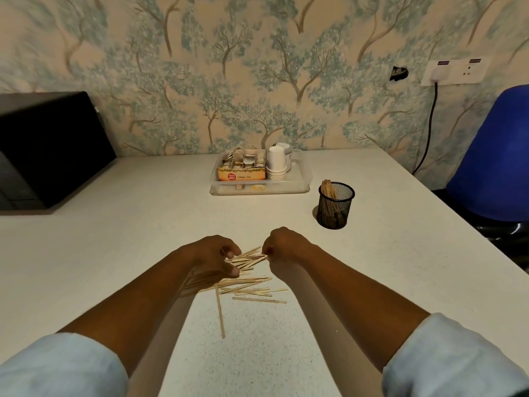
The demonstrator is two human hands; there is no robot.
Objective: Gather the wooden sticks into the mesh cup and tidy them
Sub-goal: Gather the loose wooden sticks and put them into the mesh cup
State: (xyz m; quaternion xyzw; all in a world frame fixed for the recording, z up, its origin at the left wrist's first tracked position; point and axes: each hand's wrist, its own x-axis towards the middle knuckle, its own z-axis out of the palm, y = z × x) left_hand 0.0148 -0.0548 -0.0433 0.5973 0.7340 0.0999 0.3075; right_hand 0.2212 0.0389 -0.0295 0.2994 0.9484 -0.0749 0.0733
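Only the head view here, looking down over both forearms at a speckled white table [114, 253]. A loose heap of thin pale wooden sticks [252, 285] lies right in front of the person, mostly running left to right, with one stray stick [220, 313] pointing toward the body.

The left hand [211, 256] sits on the left end of the heap, fingers curled round a bunch of sticks with the thumb underneath. The right hand [282, 246] pinches the right ends of that same bunch, fingers tucked in, so each grip has hold of one end of it.

The black wire mesh cup [335, 206], already holding some upright sticks, stands farther back and off to the right, well apart from the heap. It's clearly on the right hand's side, so I'd guess that hand carries the bundle over. The bundle lies flat and crosswise, so it'd need tipping upright to drop in.

Behind that there's a clear plastic tray [303, 179] of paper cups.
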